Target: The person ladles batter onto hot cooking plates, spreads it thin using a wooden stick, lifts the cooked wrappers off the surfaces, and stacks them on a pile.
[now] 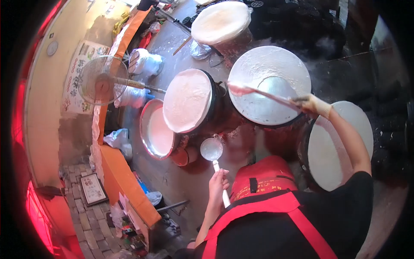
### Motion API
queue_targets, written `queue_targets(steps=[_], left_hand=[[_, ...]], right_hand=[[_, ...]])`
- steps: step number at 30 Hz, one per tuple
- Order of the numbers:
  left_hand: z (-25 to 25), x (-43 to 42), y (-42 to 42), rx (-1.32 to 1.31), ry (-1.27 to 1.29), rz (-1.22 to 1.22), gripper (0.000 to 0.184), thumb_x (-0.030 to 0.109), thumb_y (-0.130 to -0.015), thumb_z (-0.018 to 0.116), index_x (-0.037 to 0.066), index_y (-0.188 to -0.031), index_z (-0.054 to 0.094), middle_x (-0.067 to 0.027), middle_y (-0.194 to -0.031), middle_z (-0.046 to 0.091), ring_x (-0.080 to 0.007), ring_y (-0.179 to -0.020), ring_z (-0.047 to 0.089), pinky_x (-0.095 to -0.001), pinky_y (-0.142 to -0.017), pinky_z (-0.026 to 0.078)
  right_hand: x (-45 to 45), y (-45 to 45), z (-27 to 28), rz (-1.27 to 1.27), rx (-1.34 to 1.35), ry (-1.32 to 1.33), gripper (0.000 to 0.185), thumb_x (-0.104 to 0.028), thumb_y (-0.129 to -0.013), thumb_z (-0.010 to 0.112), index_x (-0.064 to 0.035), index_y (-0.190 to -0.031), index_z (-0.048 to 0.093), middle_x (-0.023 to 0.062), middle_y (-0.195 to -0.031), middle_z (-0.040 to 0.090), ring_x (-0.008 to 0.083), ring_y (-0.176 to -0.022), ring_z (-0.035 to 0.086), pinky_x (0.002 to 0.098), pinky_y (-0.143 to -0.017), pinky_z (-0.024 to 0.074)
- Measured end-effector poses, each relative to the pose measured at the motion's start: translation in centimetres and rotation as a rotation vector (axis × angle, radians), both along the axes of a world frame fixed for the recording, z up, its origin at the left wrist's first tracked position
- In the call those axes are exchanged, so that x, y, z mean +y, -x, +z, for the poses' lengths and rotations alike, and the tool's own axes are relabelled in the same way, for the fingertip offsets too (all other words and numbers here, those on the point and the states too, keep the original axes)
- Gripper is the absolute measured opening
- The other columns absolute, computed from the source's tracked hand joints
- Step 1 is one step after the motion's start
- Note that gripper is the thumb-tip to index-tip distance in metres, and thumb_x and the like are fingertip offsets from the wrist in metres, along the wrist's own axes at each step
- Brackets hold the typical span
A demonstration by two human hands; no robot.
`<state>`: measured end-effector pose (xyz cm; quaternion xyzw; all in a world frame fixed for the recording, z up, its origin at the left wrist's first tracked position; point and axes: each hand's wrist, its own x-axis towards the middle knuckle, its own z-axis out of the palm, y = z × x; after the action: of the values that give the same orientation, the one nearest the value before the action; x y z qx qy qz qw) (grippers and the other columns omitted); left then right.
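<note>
My left hand is closed around the white handle of a ladle, its round bowl held up over the floor near a basin of pale batter. My right hand grips a long-handled spreader, reaching across a large round griddle. Batter coats the griddle's outer part, while its grey centre shows bare. The spreader's pale head is blurred near the left rim. Left of it, a second griddle carries a full pale sheet. Another griddle with a pale sheet lies below my right arm.
A further batter-covered griddle stands at the top. A fan rises on the left beside an orange-edged counter. Plastic-wrapped bundles sit behind the basin. A red apron hangs at my front, close to the griddles.
</note>
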<state>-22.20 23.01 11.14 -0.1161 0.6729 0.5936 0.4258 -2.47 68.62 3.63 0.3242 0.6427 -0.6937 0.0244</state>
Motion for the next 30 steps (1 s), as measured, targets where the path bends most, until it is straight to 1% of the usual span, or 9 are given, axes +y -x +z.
queue_targets(steps=[4, 6, 10, 12, 14, 18, 21, 26, 30], left_hand=[[-0.7, 1.2, 2.5, 0.002, -0.028, -0.171, 0.024, 0.025, -0.101, 0.055, 0.002, -0.098, 0.062, 0.0050, -0.071, 0.038, -0.0016, -0.051, 0.030, -0.0185, -0.044, 0.026], [-0.9, 1.7, 4.1, -0.003, -0.031, -0.244, 0.025, 0.025, -0.101, 0.055, 0.002, -0.098, 0.062, 0.0057, -0.070, 0.038, -0.0016, -0.051, 0.030, -0.0185, -0.044, 0.025], [-0.9, 2.6, 8.1, -0.013, -0.126, -0.430, 0.028, 0.030, -0.100, 0.056, 0.002, -0.096, 0.062, 0.0031, -0.072, 0.043, -0.0024, -0.051, 0.031, -0.0182, -0.043, 0.025], [-0.7, 2.1, 10.7, 0.008, -0.158, -0.536, 0.028, 0.031, -0.101, 0.055, 0.003, -0.096, 0.062, 0.0040, -0.071, 0.042, -0.0020, -0.051, 0.031, -0.0181, -0.043, 0.025], [-1.1, 1.3, 13.3, 0.004, -0.167, -0.584, 0.028, 0.031, -0.101, 0.055, 0.004, -0.097, 0.062, 0.0049, -0.071, 0.042, -0.0018, -0.051, 0.031, -0.0181, -0.043, 0.025], [-2.5, -1.7, 18.6, -0.053, -0.215, -0.640, 0.028, 0.031, -0.101, 0.053, 0.004, -0.098, 0.062, 0.0049, -0.073, 0.041, -0.0021, -0.052, 0.031, -0.0179, -0.043, 0.025], [-2.7, -5.7, 21.7, -0.090, -0.221, -0.576, 0.033, 0.031, -0.105, 0.046, 0.002, -0.101, 0.062, 0.0059, -0.071, 0.038, -0.0017, -0.052, 0.030, -0.0183, -0.044, 0.024], [-1.5, -13.0, 25.7, -0.025, -0.237, -0.438, 0.046, 0.042, -0.105, 0.040, 0.001, -0.100, 0.061, 0.0026, -0.079, 0.042, -0.0023, -0.053, 0.033, -0.0181, -0.044, 0.026], [-1.7, -17.2, 27.4, 0.054, -0.242, -0.334, 0.049, 0.044, -0.104, 0.039, 0.001, -0.098, 0.060, 0.0019, -0.081, 0.042, -0.0031, -0.055, 0.036, -0.0184, -0.043, 0.027]], right_hand=[[-6.1, -7.2, 2.2, -0.071, -0.079, 0.074, 0.040, -0.011, -0.090, 0.061, -0.0108, -0.130, 0.062, -0.0044, -0.068, 0.056, 0.0038, -0.049, 0.042, 0.0218, -0.040, 0.0315], [-10.4, -6.8, 2.4, -0.428, 0.241, 0.343, 0.041, -0.012, -0.092, 0.060, -0.0134, -0.133, 0.059, -0.0067, -0.066, 0.053, 0.0014, -0.047, 0.039, 0.0191, -0.039, 0.0282], [-16.2, 0.4, -0.8, -0.926, 0.133, 0.072, 0.036, -0.024, -0.097, 0.060, -0.0128, -0.131, 0.060, -0.0103, -0.064, 0.044, 0.0014, -0.047, 0.036, 0.0191, -0.038, 0.0255], [-19.2, 0.5, -6.4, -0.684, 0.230, -0.034, 0.035, -0.025, -0.097, 0.060, -0.0153, -0.131, 0.061, -0.0097, -0.065, 0.046, 0.0019, -0.050, 0.037, 0.0197, -0.042, 0.0293], [-25.1, -1.4, 0.2, -0.547, 0.011, 0.095, 0.035, -0.018, -0.098, 0.056, -0.0137, -0.133, 0.060, -0.0091, -0.071, 0.050, 0.0011, -0.058, 0.039, 0.0183, -0.050, 0.0313], [-35.1, -4.2, -5.0, -0.741, 0.073, 0.005, 0.037, -0.018, -0.096, 0.060, -0.0151, -0.133, 0.060, -0.0073, -0.062, 0.045, 0.0032, -0.048, 0.037, 0.0218, -0.043, 0.0296], [-38.3, 6.1, -5.5, -0.992, 0.790, 0.714, 0.052, -0.025, -0.101, 0.050, -0.0176, -0.150, 0.034, -0.0022, -0.054, 0.039, 0.0084, -0.035, 0.034, 0.0257, -0.031, 0.0271], [-31.5, 32.3, -10.1, -1.126, 0.457, -0.116, 0.038, -0.025, -0.101, 0.050, -0.0181, -0.138, 0.050, -0.0066, -0.067, 0.045, 0.0044, -0.047, 0.041, 0.0216, -0.041, 0.0342], [-27.6, 42.4, -9.2, -1.192, 0.404, 0.156, 0.028, -0.034, -0.102, 0.048, -0.0204, -0.126, 0.050, -0.0023, -0.062, 0.047, 0.0093, -0.043, 0.043, 0.0261, -0.037, 0.0349]])
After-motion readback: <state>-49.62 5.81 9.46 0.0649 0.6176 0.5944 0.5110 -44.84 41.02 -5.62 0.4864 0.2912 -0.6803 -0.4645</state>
